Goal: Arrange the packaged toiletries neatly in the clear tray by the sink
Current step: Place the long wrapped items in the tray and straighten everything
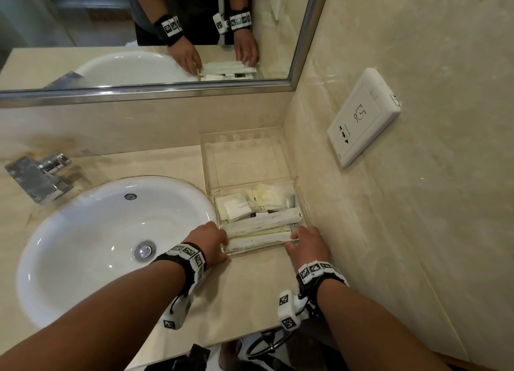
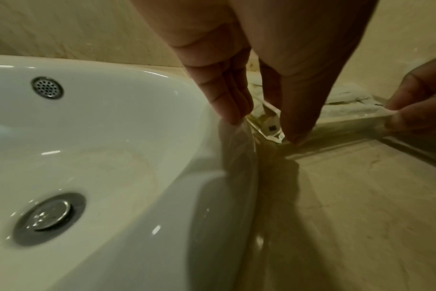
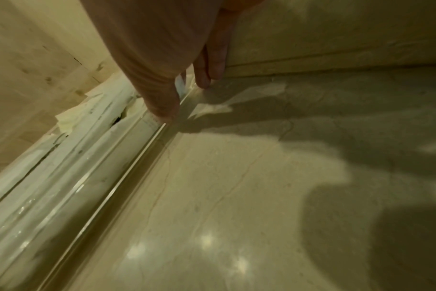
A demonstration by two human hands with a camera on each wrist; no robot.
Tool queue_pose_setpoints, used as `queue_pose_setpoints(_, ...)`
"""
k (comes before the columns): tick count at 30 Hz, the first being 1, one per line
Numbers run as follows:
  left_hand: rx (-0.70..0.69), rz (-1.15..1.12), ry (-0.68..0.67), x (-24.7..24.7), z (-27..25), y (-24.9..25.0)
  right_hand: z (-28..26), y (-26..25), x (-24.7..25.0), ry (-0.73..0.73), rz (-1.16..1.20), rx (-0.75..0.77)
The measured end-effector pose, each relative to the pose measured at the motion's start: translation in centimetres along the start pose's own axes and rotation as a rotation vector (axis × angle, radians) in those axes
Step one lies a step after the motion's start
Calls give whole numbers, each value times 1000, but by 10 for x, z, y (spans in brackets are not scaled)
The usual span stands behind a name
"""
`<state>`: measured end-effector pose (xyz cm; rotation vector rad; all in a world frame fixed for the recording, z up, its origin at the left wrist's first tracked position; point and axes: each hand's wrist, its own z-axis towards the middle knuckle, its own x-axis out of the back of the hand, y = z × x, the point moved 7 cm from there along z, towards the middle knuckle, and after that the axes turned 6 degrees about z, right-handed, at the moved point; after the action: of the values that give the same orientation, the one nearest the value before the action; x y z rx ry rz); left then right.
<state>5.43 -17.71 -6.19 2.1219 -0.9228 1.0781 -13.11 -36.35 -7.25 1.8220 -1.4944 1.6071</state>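
No word or number can be read anywhere. The wall plate point(image 1: 363, 117) carries a line drawing that looks like a face being shaved, with small socket symbols beneath it, though the angle makes this uncertain. The packets point(image 1: 258, 209) in the tray point(image 1: 208, 159) show faint grey print, too small to make out. The wristbands point(image 1: 189, 255) and the small boxes hanging from them bear black-and-white square code markers.

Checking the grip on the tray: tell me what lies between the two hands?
Head view: the clear tray's near end, with long white packets lying crosswise, spans from left hand to right hand.
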Motion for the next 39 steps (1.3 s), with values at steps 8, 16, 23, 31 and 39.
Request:
queue_pose_setpoints(8, -5, -22, 23, 4, -2, -5, 1, -4, 0, -5, 14, 12)
queue_pose_setpoints(16, -17, -18, 38, 9, -2, -10, 1, -10, -1, 2, 39, 26)
queue_pose_setpoints(23, -12, -10, 49, 13, 3, -15, 6, -21, 5, -2, 29, 32)
queue_pose_setpoints(31, -10, -5, 55, 20, 11, -16, 16, -22, 10, -9, 5, 32)
queue_pose_setpoints(39, 5, 5, 45, 27, 15, -21, 24, -29, 11, -22, 6, 31)
